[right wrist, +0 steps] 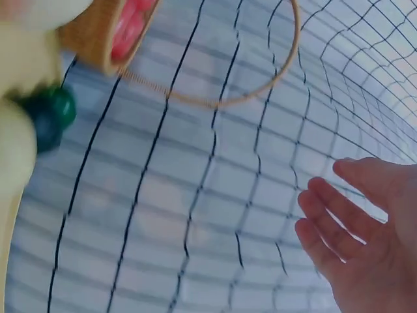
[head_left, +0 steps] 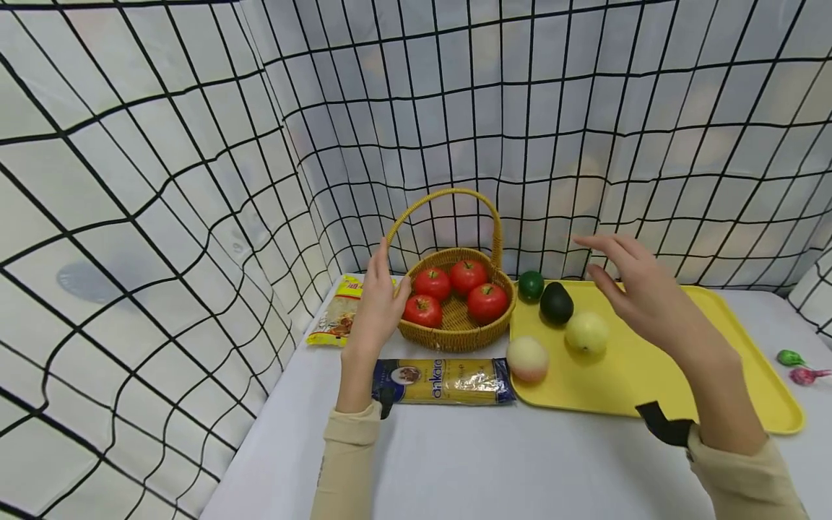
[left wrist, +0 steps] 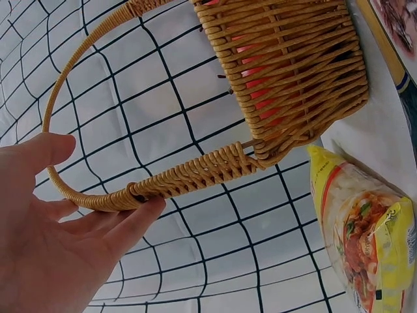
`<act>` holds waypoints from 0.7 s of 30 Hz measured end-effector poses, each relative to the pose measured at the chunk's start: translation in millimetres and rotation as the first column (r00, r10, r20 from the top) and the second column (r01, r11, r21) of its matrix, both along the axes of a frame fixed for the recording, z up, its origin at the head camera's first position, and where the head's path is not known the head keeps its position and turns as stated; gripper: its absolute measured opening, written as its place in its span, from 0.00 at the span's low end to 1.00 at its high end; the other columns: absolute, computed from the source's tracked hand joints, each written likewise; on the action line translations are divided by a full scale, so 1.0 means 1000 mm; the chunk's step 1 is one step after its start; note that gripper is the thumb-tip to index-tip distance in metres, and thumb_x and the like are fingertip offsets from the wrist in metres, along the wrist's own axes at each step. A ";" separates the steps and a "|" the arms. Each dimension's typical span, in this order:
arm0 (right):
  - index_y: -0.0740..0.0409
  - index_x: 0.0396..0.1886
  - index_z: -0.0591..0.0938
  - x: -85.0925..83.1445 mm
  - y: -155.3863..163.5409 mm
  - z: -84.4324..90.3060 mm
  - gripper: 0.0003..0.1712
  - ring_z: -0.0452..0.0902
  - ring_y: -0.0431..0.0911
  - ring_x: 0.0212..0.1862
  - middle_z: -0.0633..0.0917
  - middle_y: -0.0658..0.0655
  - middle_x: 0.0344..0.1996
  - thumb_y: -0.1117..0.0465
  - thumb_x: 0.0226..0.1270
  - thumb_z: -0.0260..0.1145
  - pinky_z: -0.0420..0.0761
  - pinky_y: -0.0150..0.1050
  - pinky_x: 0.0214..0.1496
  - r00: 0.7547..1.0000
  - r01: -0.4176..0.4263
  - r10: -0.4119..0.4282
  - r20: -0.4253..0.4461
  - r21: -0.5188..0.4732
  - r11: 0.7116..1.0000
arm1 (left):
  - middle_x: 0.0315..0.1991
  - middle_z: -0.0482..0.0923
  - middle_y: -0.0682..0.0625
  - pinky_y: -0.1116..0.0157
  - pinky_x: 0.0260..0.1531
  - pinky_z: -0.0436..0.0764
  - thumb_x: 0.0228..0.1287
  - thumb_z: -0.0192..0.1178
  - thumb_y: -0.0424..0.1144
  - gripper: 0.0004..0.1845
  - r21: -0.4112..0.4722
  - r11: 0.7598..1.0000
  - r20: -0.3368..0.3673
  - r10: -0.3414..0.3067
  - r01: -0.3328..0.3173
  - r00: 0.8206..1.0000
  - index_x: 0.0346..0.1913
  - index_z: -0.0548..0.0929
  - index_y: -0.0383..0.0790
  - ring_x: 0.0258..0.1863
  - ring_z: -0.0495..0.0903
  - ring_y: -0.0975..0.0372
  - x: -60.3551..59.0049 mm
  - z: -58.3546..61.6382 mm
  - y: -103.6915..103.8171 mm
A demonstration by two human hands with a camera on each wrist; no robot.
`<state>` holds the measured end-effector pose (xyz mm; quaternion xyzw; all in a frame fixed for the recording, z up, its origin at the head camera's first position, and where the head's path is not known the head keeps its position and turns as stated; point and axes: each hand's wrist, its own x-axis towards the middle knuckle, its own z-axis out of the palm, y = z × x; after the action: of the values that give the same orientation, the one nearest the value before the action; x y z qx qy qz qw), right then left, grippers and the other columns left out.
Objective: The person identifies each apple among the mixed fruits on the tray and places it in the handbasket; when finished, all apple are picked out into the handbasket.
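A wicker basket (head_left: pixel 455 339) with a tall arched handle holds several red tomatoes (head_left: pixel 468 276). At the left side of that handle (left wrist: pixel 189 179) is my left hand (head_left: pixel 378 300), its fingers long and nearly straight along the outside, the thumb apart from them. In the left wrist view the fingertips touch the handle. My right hand (head_left: pixel 640 292) hovers over the yellow tray (head_left: pixel 650 375) with relaxed fingers and nothing in it; the right wrist view shows its palm (right wrist: pixel 378 261). Nearest to it lies a pale yellow-green round fruit (head_left: pixel 587 333).
Beside that fruit are a dark avocado (head_left: pixel 556 304), a green round fruit (head_left: pixel 531 287) and a peach (head_left: pixel 527 359). A pasta packet (head_left: pixel 448 381) lies before the basket, a yellow food bag (head_left: pixel 338 318) left of it. Small green and pink items (head_left: pixel 806 375) lie far right. Black netting (head_left: pixel 546 130) surrounds the table.
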<state>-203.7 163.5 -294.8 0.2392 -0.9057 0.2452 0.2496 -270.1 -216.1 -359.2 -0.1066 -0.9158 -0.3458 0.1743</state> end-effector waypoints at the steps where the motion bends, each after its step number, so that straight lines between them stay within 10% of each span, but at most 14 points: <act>1: 0.52 0.70 0.75 0.011 0.007 0.000 0.26 0.74 0.57 0.65 0.79 0.59 0.63 0.67 0.75 0.63 0.77 0.59 0.61 1.000 0.028 -0.028 -0.014 0.004 1.000 | 0.83 0.46 0.40 0.44 0.74 0.70 0.80 0.52 0.48 0.45 0.000 1.000 0.000 0.000 0.000 1.000 0.84 0.33 0.57 0.82 0.54 0.46 -0.001 0.000 0.000; 8: 0.55 0.70 0.76 0.058 0.038 0.003 0.28 0.70 0.65 0.64 0.79 0.67 0.62 0.67 0.71 0.66 0.70 0.66 0.64 0.970 0.180 -0.181 -0.163 -0.024 0.983 | 0.84 0.43 0.41 0.43 0.75 0.68 0.80 0.52 0.49 0.45 0.001 1.000 -0.001 0.016 -0.016 1.000 0.84 0.31 0.58 0.83 0.52 0.46 -0.003 0.001 -0.006; 15: 0.60 0.68 0.78 0.072 0.044 0.010 0.25 0.69 0.68 0.64 0.79 0.69 0.63 0.64 0.73 0.65 0.63 0.62 0.78 0.947 0.206 -0.213 -0.240 -0.053 0.977 | 0.85 0.41 0.42 0.44 0.77 0.66 0.80 0.52 0.48 0.45 0.000 1.000 -0.006 0.000 0.000 1.000 0.84 0.34 0.53 0.83 0.50 0.46 -0.002 -0.003 -0.013; 21: 0.60 0.71 0.75 0.073 0.039 0.017 0.35 0.67 0.69 0.67 0.75 0.70 0.68 0.39 0.81 0.52 0.61 0.56 0.81 0.940 0.191 -0.193 -0.280 -0.036 0.981 | 0.85 0.38 0.42 0.43 0.78 0.62 0.80 0.53 0.48 0.45 -0.008 1.000 -0.032 0.007 -0.008 0.999 0.84 0.33 0.51 0.84 0.46 0.46 -0.005 0.003 -0.018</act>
<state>-131.1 202.6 -277.7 0.1814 -0.8789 0.1868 0.3997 -275.5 -234.3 -356.0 -0.1094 -0.9146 -0.3399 0.1899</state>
